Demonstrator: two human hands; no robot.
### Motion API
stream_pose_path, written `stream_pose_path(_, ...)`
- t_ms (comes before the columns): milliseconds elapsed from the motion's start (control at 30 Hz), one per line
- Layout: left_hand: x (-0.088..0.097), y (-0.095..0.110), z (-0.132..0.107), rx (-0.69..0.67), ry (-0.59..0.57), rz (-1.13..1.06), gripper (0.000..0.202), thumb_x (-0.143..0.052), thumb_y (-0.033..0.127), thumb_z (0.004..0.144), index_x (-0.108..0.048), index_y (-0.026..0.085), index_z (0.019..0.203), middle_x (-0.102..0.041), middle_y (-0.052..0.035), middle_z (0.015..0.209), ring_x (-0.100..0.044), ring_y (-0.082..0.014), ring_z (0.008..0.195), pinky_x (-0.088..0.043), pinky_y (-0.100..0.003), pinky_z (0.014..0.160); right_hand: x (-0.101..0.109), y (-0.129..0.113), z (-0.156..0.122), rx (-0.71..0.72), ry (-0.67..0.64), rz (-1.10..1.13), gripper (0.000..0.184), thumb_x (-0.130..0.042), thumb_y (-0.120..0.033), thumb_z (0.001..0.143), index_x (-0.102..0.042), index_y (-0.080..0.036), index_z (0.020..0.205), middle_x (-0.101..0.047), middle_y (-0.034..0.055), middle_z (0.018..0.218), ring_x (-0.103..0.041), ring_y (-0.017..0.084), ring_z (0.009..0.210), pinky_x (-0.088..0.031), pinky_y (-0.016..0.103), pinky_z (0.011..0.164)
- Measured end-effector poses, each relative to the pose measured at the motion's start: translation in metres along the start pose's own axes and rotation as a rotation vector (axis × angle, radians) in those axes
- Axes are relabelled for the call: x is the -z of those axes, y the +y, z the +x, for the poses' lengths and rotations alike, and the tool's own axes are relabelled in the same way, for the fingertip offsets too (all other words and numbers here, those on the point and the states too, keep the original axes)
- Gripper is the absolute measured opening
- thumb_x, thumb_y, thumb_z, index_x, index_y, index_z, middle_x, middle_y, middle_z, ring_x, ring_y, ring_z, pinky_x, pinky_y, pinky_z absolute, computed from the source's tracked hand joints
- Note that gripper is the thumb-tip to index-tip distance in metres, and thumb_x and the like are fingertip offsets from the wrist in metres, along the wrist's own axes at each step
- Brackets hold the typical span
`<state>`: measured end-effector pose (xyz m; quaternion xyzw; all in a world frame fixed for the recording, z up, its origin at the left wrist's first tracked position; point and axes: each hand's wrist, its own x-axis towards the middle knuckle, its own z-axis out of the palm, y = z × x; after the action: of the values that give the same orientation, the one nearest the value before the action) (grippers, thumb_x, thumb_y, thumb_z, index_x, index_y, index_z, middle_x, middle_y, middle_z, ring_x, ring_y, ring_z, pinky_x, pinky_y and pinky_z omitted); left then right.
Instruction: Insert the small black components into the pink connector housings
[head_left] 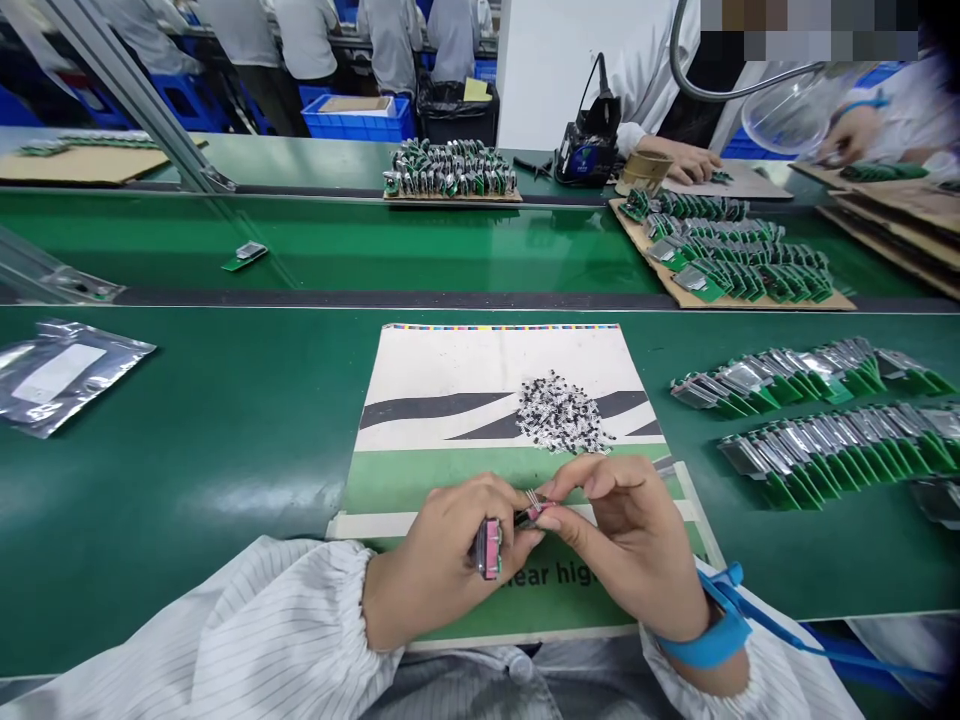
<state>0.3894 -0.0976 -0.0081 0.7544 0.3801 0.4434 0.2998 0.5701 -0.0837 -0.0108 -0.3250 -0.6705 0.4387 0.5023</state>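
My left hand (pixel 442 560) is closed around a small tool with a pink handle (pixel 489 548), held over the printed cardboard sheet (pixel 450 390). My right hand (pixel 626 535) pinches a tiny black component with thin metal leads (pixel 534 503) at the tool's tip, fingers pressed together. A pile of small black leaded components (pixel 561 413) lies on the sheet just beyond my hands. A blue wrist strap (pixel 712 630) with a cord circles my right wrist.
Rows of green circuit boards (pixel 817 415) lie to the right on the green bench (pixel 225 450). A silver bag (pixel 56 372) rests far left. Beyond the conveyor belt (pixel 375 245) are more board trays (pixel 739 262) and another person's hand (pixel 686 160).
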Motion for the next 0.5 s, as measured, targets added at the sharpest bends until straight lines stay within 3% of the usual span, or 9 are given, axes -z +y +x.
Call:
stream_pose_path(233,0.003,0.002,0.001,0.031,0.029,-0.128,0.027,-0.064,0.007,0.083,-0.043,0.024,0.078,-0.066,-0.0020,0.088,-0.071,-0.0178,0.094,-0.059,-0.027,0.077,0.010,0.002,0.004,-0.016,-0.103,0.006,0.029,-0.070,-0.021,0.083,-0.047,-0.029,0.100,-0.058,0.0032,0.099,-0.062,0.018,0.093,-0.060,0.032,0.074)
stream_pose_path(367,0.002,-0.003,0.001,-0.021,0.048,-0.124,0.027,-0.064,0.007,0.083,-0.043,0.023,0.078,-0.068,-0.0024,0.090,-0.070,-0.0194,0.098,-0.060,-0.028,0.082,0.013,0.002,0.009,-0.027,-0.215,-0.155,0.022,-0.068,-0.032,0.085,-0.054,-0.029,0.100,-0.058,0.0054,0.104,-0.058,0.021,0.100,-0.056,0.036,0.081)
stream_pose_path(500,0.003,-0.004,0.002,-0.034,0.055,-0.119,0.028,-0.061,0.003,0.083,-0.042,0.023,0.078,-0.071,-0.0034,0.092,-0.071,-0.0187,0.097,-0.060,-0.028,0.081,0.014,0.005,0.010,-0.028,-0.224,-0.188,0.012,-0.064,-0.027,0.088,-0.056,-0.028,0.096,-0.057,0.0051,0.106,-0.057,0.020,0.101,-0.053,0.034,0.080)
